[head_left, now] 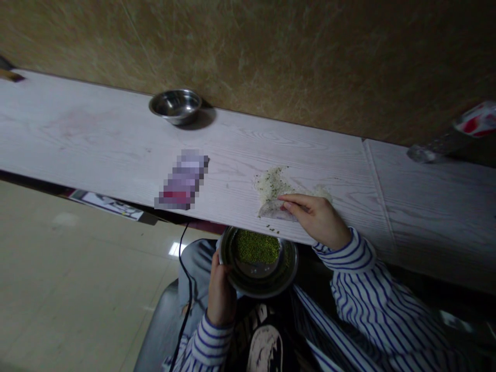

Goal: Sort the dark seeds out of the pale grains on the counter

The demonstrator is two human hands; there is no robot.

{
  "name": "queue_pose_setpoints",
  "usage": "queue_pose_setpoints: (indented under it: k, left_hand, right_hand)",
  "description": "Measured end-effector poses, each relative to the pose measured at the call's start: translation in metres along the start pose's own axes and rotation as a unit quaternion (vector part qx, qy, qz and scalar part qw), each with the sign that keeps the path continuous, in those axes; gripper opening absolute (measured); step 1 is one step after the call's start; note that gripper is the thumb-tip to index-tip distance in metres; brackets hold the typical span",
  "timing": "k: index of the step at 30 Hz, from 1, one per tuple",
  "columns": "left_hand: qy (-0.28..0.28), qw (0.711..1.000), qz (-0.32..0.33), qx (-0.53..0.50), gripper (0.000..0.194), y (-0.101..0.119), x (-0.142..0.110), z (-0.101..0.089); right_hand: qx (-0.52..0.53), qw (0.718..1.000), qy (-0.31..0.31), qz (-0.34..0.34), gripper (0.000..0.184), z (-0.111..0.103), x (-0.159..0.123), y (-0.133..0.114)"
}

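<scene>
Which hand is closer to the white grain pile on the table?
Right. The right hand is at the white grain pile, fingers reaching over it. The left hand is farther off, below the table edge, gripping the nearer metal bowl.

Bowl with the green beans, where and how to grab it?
Probably take the bowl by its right rim, pinched from the right: the round lip is exposed there, while the left hand holds the left side and the edge of the table crowds the far side.
</scene>
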State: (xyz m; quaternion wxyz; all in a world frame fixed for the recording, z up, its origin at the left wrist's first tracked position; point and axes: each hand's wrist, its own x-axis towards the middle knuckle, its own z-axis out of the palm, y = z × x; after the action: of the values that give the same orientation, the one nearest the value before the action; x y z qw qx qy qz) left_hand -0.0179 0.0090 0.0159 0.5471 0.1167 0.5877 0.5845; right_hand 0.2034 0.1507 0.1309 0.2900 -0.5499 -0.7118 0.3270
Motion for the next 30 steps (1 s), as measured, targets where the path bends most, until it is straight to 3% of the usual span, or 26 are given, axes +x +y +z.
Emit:
queue_pose_setpoints:
  k: [14, 22, 30]
  left_hand:
    - [-0.008, 1.000, -0.002, -0.007, 0.050, 0.002, 0.001, -0.003]
    - [-0.024, 0.999, 0.016, 0.017, 0.049, -0.004, 0.005, -0.009]
    - [0.013, 1.000, 0.003, -0.009, 0.054, -0.003, 0.004, -0.005]
  right_hand:
    - [-0.017, 0.999, -0.025, -0.015, 0.031, 0.000, -0.003, -0.010]
    - [-0.028, 0.999, -0.018, -0.009, 0.031, -0.001, -0.007, 0.002]
    - [-0.016, 1.000, 0.001, 0.012, 0.032, 0.011, -0.003, -0.004]
